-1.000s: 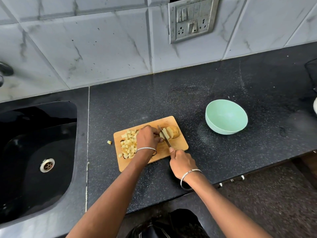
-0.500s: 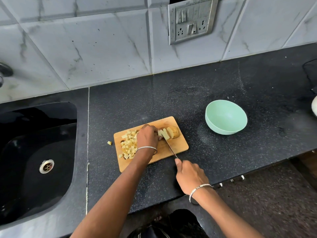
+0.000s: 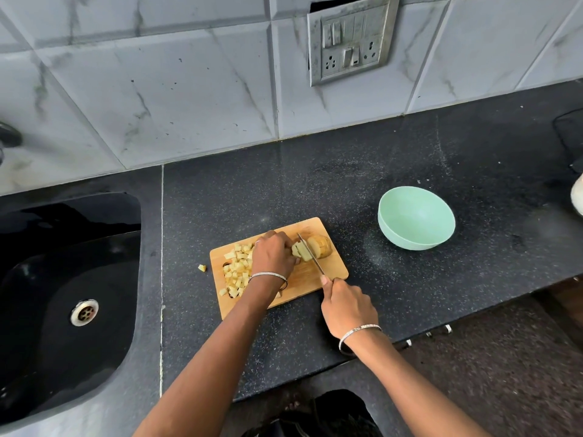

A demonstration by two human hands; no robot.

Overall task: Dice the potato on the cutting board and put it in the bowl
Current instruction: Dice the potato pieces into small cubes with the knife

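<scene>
A wooden cutting board [image 3: 331,266] lies on the black counter. On its left part sits a pile of diced potato [image 3: 236,269]. The remaining potato piece [image 3: 320,246], sliced into strips, lies at the board's far right. My left hand [image 3: 273,255] curls over the strips' left end and holds them. My right hand [image 3: 347,305] grips the handle of a knife [image 3: 310,253], whose blade crosses the potato strips. One potato cube [image 3: 202,268] lies off the board to its left. The mint-green bowl [image 3: 416,217] stands empty to the right.
A black sink [image 3: 63,294] with a metal drain lies left of the counter. A switch and socket plate [image 3: 351,39] is set in the tiled wall behind. At the right edge a white object [image 3: 578,197] and a dark one show partly. The counter's front edge is near my wrists.
My right hand drew the knife back toward me, then pushed it forward again across the potato strips. My left hand stayed on the potato.
</scene>
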